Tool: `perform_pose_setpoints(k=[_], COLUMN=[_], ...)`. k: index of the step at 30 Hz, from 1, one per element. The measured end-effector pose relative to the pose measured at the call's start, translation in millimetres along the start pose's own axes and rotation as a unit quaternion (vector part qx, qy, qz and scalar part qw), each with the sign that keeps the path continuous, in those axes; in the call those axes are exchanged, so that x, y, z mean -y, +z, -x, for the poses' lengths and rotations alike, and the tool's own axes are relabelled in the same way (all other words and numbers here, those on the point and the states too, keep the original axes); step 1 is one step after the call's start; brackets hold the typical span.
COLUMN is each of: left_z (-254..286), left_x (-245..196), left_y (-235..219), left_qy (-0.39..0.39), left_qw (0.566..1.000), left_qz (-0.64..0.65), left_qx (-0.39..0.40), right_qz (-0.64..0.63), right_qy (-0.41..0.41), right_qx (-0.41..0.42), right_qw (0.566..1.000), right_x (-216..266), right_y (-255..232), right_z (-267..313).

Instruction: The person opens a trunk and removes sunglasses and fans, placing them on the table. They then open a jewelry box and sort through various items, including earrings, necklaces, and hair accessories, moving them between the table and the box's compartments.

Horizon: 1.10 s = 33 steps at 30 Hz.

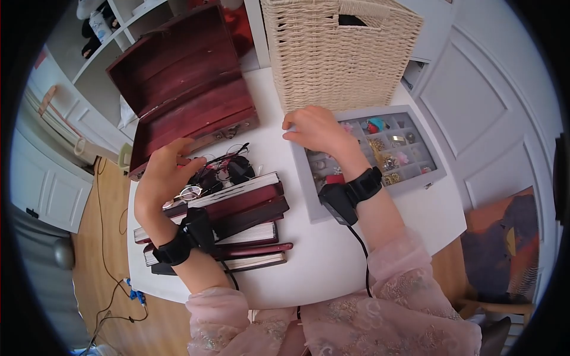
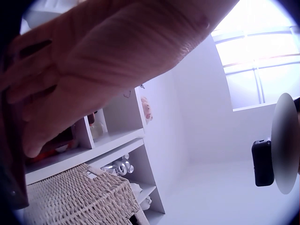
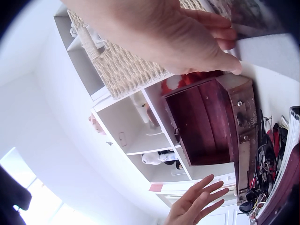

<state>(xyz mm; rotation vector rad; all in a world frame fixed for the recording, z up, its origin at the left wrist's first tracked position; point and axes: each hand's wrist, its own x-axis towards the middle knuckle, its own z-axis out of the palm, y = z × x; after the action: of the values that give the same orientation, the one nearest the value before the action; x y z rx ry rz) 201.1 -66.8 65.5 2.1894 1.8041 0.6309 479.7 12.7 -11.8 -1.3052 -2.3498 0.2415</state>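
My left hand [image 1: 159, 181], fingers spread, is by the front of an open dark red wooden chest [image 1: 196, 118]. Below its fingertips lies a pile of eyeglasses and sunglasses [image 1: 228, 170]; nothing shows in its grasp. In the right wrist view the same left hand [image 3: 197, 204] has its fingers extended and apart. My right hand [image 1: 320, 129] is over the far left corner of a grey compartment box [image 1: 436, 178], thumb and fingers loosely bent near its rim. Jewellery [image 1: 389, 161] and hair ornaments fill the box's sections.
Several dark red albums or books [image 1: 249, 207] lie in a row before the glasses. A tall woven basket [image 1: 338, 59] stands behind the compartment box. The white table [image 1: 332, 261] has a rounded front edge. Cables [image 1: 101, 225] run along the floor at left.
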Motion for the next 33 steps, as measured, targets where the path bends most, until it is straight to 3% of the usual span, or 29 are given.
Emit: perform_pose_setpoints(k=[6,9,15,19,21,25,27,28,31,33], left_z=[3,2,1,1,0,12,17,18,28,37], left_x=[19,17,-14,-42,-50,-88,-108,-111,-131,-134], left_y=[-5,-4,1,15,26,49,65,78,105,133], left_qy=[-0.001,0.019,0.044,0.06,0.156,0.222,0.255,0.32,0.37,0.399], left_qw=[0.999,0.999,0.999,0.996,0.986,0.973,0.96,0.94,0.917,0.907], left_qz=[-0.006,-0.027,0.007,0.032,-0.03,-0.032,-0.023,-0.006,-0.026,-0.053], left_qx=[-0.035,-0.039,0.006,0.053,0.047,0.059,0.116,0.12,0.147,0.128], right_qz=[-0.008,0.0,-0.042,0.017,0.021,0.026,0.073,0.078,0.135,0.14], right_qy=[-0.034,-0.009,0.013,-0.017,-0.012,0.059,0.09,0.098,0.152,0.173], right_qx=[-0.033,-0.015,-0.013,0.026,0.049,0.056,0.073,0.073,0.083,0.099], right_qw=[0.999,1.0,0.999,0.999,0.999,0.996,0.991,0.989,0.976,0.97], right_x=[0,-4,-5,-10,-14,-32,-46,-52,-67,-75], right_y=[5,3,3,-19,-33,-73,-91,-99,-126,-140], right_z=[1,1,6,13,24,55,71,82,111,129])
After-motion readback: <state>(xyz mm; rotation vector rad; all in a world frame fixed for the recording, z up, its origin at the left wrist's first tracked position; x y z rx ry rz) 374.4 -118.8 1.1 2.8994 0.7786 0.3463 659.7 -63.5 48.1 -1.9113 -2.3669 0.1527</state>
